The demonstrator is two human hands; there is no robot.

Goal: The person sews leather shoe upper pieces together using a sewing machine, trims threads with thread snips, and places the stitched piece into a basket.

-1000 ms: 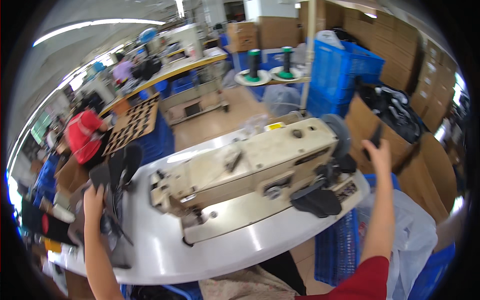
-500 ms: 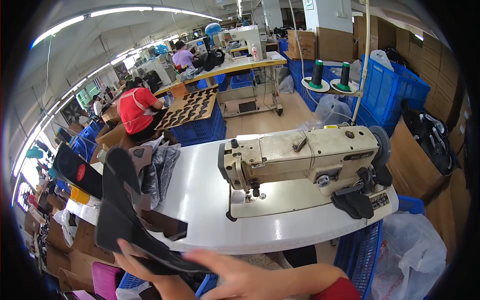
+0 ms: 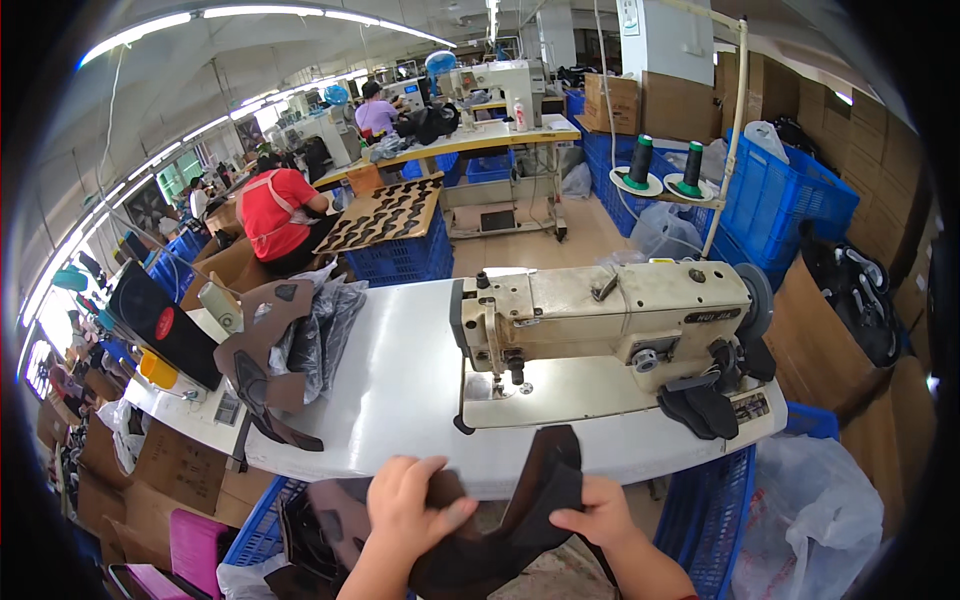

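Observation:
A dark, curved, flexible cut piece (image 3: 545, 490), shaped like a shoe upper, is held low in front of the table's near edge. My right hand (image 3: 608, 512) pinches its right side between thumb and fingers. On its left part my left hand (image 3: 405, 505) grips with bent fingers, the thumb pointing right; its exact hold is partly hidden. Beyond my hands stands a cream sewing machine (image 3: 610, 315) on the white table (image 3: 380, 400). More brown and black cut pieces (image 3: 265, 360) lie on the table's left side, beside clear plastic bags (image 3: 330, 320).
Small black pieces (image 3: 700, 408) rest at the machine's right end. Two dark thread cones (image 3: 638, 160) stand behind it. Blue crates (image 3: 715, 520), a clear bag (image 3: 805, 520) and cardboard boxes (image 3: 180, 465) surround the table. A person in red (image 3: 275, 215) works at the far left.
The dark piece has moved down and right from the table's left side to its near edge. My right hand has shifted right onto the piece's right side. The view has shifted slightly.

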